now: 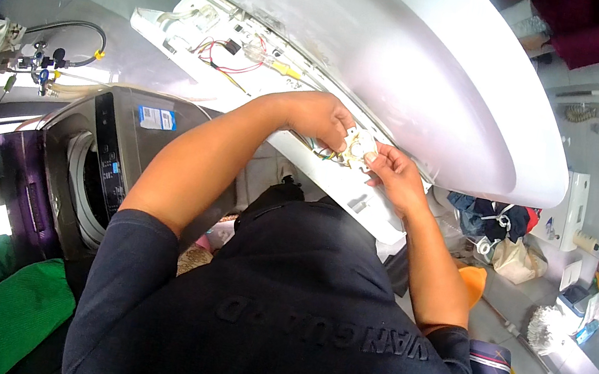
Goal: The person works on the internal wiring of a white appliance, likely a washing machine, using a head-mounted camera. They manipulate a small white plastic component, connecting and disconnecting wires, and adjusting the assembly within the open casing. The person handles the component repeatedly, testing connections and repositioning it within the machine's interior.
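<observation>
White round component [359, 148] pinched between fingertips of left hand [319, 117] and right hand [394, 173], both closed on it, against open control panel [256, 69]. Coloured wires [319, 151] just under left fingers. Step: fitting part; next needs steady alignment.

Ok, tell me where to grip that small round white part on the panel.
Grip the small round white part by its rim, from both sides, as the left hand and right hand do now. It sits on the white control panel with wires trailing leftward, so avoid pulling there.
</observation>
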`<state>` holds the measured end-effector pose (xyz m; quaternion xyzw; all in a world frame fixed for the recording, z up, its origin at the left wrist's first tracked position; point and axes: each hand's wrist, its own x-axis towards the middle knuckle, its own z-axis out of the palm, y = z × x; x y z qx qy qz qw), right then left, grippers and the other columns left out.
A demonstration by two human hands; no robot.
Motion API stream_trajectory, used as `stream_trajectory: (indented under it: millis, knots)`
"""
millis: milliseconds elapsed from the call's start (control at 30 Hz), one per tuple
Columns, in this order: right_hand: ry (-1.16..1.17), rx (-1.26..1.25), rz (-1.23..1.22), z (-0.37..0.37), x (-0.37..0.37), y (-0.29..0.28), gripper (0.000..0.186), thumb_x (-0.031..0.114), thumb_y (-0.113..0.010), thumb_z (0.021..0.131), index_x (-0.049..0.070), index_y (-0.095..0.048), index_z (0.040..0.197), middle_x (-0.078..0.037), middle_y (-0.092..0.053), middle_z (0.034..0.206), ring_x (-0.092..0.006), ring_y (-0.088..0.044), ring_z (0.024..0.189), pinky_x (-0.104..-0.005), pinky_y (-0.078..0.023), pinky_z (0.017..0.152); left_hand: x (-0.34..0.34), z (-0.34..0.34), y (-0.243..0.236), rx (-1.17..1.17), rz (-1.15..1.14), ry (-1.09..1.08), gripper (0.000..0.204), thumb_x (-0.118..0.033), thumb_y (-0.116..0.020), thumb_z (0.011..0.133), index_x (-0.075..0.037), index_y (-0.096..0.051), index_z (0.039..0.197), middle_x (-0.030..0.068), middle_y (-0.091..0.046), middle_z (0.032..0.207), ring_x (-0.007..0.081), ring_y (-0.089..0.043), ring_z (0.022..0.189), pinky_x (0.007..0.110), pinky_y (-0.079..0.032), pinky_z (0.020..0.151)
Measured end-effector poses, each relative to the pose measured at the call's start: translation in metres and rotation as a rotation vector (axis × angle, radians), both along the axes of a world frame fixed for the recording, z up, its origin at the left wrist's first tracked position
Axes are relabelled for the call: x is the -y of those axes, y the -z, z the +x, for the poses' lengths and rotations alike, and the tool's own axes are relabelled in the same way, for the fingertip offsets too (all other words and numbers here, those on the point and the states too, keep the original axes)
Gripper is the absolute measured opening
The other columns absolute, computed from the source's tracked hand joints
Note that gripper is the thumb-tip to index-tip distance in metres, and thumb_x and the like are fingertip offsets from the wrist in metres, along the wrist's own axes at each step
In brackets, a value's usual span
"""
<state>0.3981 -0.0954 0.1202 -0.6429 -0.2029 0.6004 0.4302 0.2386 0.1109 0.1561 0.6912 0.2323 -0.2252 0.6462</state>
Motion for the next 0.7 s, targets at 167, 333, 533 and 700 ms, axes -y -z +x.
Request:
stream_trajectory:
  millis: [167, 333, 533, 700]
  knots:
    - [0.002, -0.010, 0.021, -0.001, 0.002, -0.002, 0.043, 0.023, -0.074, 0.094, -0.001, -0.060, 0.127, -0.002, -0.071, 0.103, -0.0072, -0.063, 0.086, -0.0236, -0.051, 0.072, 0.000, -0.002, 0.010, 0.014, -0.031, -0.001, 0.052, -0.004, -0.076, 0.084, 0.007, -0.059, 0.131, 0.0115, -0.073, 0.111, 0.0138, -0.068, 0.095, 0.028, -0.054, 0.087]
    - [-0.011, -0.033, 0.051, -0.001, 0.004, -0.003, 0.049, 0.023, -0.075, 0.094, -0.001, -0.057, 0.132, -0.003, -0.071, 0.111, -0.0069, -0.064, 0.090, -0.0240, -0.051, 0.075, 0.001, -0.001, 0.005, 0.031, -0.020, 0.023, 0.053, -0.003, -0.075, 0.085, 0.007, -0.056, 0.134, 0.0113, -0.071, 0.114, 0.0134, -0.069, 0.097, 0.028, -0.054, 0.088]
    - [-0.003, -0.044, 0.087, -0.004, 0.006, -0.005, 0.051, 0.017, -0.075, 0.093, -0.003, -0.055, 0.135, -0.006, -0.071, 0.115, -0.0068, -0.064, 0.090, -0.0228, -0.051, 0.077, 0.000, -0.003, 0.014, 0.054, -0.100, 0.031, 0.047, 0.000, -0.074, 0.085, 0.004, -0.058, 0.129, 0.0086, -0.071, 0.109, 0.0114, -0.069, 0.095, 0.026, -0.054, 0.086]
    - [0.016, -0.080, 0.116, -0.005, 0.006, -0.009, 0.049, 0.007, -0.073, 0.093, -0.005, -0.053, 0.136, -0.009, -0.069, 0.120, -0.0072, -0.065, 0.090, -0.0230, -0.052, 0.081, 0.001, -0.001, 0.008, 0.058, -0.118, 0.054, 0.042, 0.003, -0.073, 0.085, 0.002, -0.059, 0.125, 0.0071, -0.070, 0.107, 0.0102, -0.068, 0.094, 0.025, -0.054, 0.083]
